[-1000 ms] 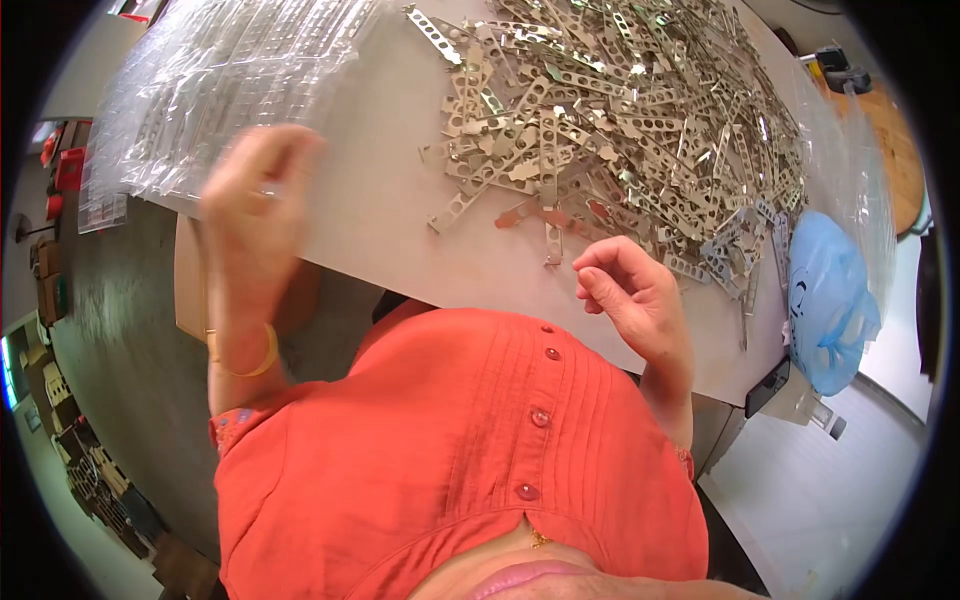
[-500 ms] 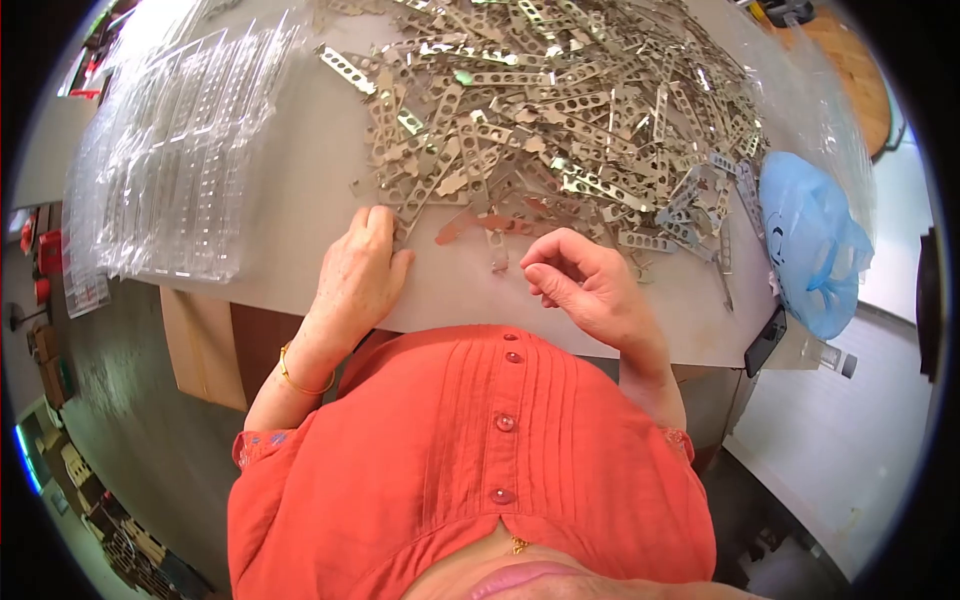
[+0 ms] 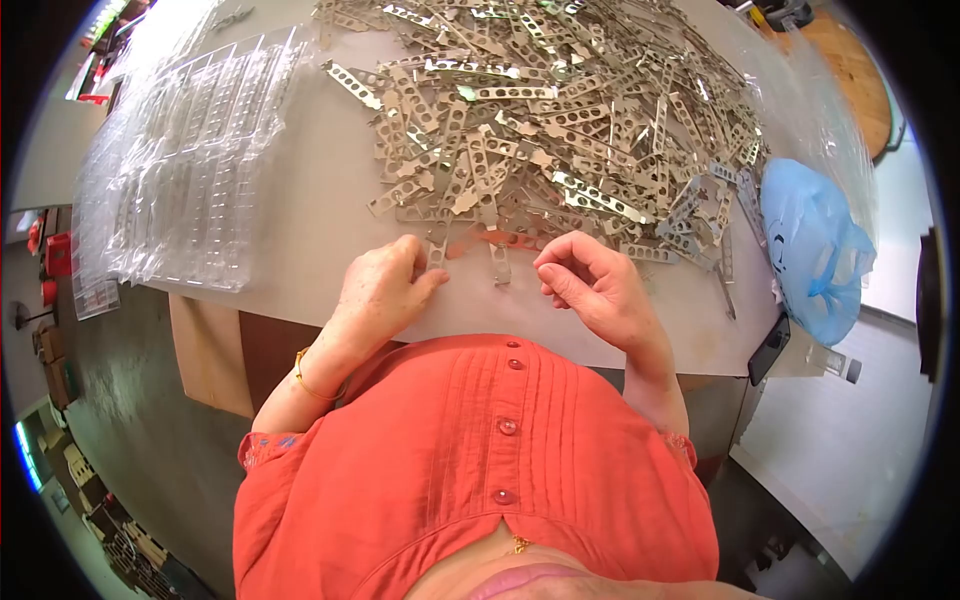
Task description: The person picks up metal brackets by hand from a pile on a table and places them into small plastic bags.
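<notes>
My left hand (image 3: 388, 288) is closed at the front edge of a large pile of perforated metal strips (image 3: 560, 130). Between its thumb and fingers is the lower end of one metal strip (image 3: 438, 246), a flat piece with holes. Facing it, my right hand (image 3: 597, 292) has its fingers curled into a pinch; whatever they hold, if anything, does not show. In the gap between the hands another metal strip (image 3: 500, 262) lies pointing toward me. A reddish strip (image 3: 512, 239) crosses behind it at the pile's edge.
Clear plastic trays (image 3: 180, 170) are stacked at the table's left. On the right lie a blue plastic bag (image 3: 815, 245) and a dark phone (image 3: 768, 348), with a small clear bottle (image 3: 835, 363) by the corner. Plastic film (image 3: 825, 110) spreads along the right edge.
My left hand has moved right and slightly toward me, bringing a metal strip away from the pile's left edge. My right hand has shifted slightly right, fingers still curled.
</notes>
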The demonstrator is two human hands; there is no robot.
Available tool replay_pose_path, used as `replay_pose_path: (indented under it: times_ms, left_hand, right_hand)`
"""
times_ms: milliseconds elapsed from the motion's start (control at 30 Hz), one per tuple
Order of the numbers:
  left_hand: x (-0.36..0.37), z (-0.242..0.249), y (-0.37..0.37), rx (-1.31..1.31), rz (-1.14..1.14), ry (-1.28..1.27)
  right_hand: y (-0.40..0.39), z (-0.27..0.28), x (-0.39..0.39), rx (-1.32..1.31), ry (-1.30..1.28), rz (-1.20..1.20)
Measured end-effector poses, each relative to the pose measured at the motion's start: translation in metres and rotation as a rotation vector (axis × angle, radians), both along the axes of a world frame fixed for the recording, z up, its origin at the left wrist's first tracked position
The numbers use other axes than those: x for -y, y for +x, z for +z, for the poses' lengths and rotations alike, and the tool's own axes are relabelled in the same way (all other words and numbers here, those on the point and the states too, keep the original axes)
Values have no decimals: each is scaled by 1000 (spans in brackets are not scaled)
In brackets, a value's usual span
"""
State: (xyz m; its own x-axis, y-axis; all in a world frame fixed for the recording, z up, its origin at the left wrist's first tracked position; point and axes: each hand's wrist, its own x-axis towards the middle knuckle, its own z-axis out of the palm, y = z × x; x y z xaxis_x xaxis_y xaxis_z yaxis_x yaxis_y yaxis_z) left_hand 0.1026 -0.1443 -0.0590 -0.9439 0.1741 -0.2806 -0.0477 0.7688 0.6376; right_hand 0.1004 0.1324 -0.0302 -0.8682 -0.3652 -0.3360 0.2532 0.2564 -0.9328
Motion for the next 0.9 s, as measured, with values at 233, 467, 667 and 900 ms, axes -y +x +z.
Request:
replay_pose_path:
  times_ms: [233, 467, 667, 900]
  left_hand:
    - [-16, -8, 2, 47, 43, 50]
    - [-28, -15, -5, -4, 66, 63]
    - [-36, -15, -11, -32, 23, 87]
    - [-28, 5, -30, -119, -149, -71]
  right_hand:
    - [1, -2, 0, 5, -7, 14]
    - [3, -4, 6, -26, -35, -8]
    - [2, -3, 8, 1, -28, 1]
    - [1, 0, -14, -38, -47, -122]
